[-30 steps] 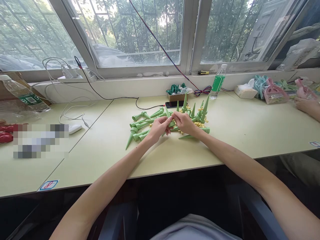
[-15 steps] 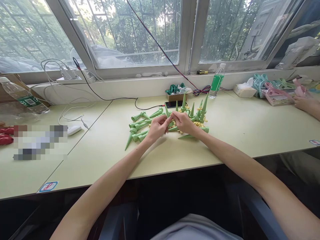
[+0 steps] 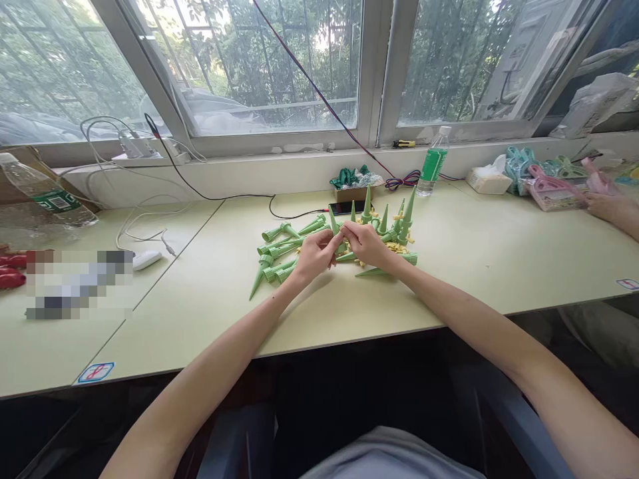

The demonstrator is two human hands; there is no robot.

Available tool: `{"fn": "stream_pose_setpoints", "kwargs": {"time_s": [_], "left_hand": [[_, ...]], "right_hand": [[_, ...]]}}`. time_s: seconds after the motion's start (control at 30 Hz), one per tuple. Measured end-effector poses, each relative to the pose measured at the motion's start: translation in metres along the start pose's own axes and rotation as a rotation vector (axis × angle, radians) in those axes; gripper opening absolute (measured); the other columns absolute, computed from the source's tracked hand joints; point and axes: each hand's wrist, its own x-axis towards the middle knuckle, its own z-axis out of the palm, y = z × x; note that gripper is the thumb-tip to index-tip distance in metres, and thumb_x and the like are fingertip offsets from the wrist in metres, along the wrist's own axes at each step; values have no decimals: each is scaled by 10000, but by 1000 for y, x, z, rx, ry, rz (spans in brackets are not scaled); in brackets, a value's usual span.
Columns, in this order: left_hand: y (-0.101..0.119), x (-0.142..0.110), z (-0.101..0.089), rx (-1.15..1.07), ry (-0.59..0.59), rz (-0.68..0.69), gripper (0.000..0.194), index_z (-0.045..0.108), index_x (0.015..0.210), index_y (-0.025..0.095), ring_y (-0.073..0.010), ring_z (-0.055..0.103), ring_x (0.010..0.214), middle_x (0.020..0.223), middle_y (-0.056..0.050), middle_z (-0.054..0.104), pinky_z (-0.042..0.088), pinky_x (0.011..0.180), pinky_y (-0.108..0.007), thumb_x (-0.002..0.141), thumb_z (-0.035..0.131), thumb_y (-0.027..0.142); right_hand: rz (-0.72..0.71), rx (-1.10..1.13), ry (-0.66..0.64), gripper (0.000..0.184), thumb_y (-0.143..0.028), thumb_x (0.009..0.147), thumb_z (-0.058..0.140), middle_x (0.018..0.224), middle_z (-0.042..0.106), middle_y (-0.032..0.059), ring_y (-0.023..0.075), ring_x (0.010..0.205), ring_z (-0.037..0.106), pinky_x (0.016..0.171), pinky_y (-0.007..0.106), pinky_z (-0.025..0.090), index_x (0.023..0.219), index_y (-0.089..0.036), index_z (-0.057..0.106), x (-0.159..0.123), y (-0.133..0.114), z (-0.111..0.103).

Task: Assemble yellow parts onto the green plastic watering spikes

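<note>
My left hand (image 3: 315, 257) is closed around a green plant watering spike (image 3: 333, 219), its tip pointing up above the fingers. Fingertips of my right hand (image 3: 368, 246) are pinched together against that spike, touching my left thumb; whatever they grip is hidden. Left of my hands, several green spikes (image 3: 279, 250) lie in a loose pile. Beyond and right of my right hand, more green spikes (image 3: 407, 211) stand upright, with small yellow valve pieces (image 3: 398, 248) among them. Two spikes lie flat near my right wrist.
A phone (image 3: 344, 208) and a small box (image 3: 348, 194) lie behind the spikes. Farther right stand a water bottle (image 3: 433, 163), a tissue pack (image 3: 488, 178) and pink plastic items (image 3: 554, 189), near another person's hand (image 3: 606, 205). Cables (image 3: 144, 209) cross the left side.
Both my hands hold nearly the same position at the spike. At the far right, the other person's hand has shifted slightly.
</note>
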Motion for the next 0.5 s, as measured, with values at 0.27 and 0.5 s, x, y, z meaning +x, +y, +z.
{"fn": "stream_pose_setpoints", "kwargs": {"time_s": [0.27,0.5], "left_hand": [[0,0,0,-9,-1,3,498,471,636,186,-100,542,410,528,51,421,364,362,-218,849,692,578],[-1,1,0,-17,-11,-21,487,492,653,186,-111,559,421,528,47,437,373,358,-221,845,693,586]], "right_hand": [[-17,16,19,295,-280,1004,376,571,342,-54,111,522,288,545,274,247,720,-232,315,-1,1,1],[-5,19,11,300,-297,1013,370,577,348,-52,110,532,287,549,274,249,724,-229,324,-1,1,1]]}}
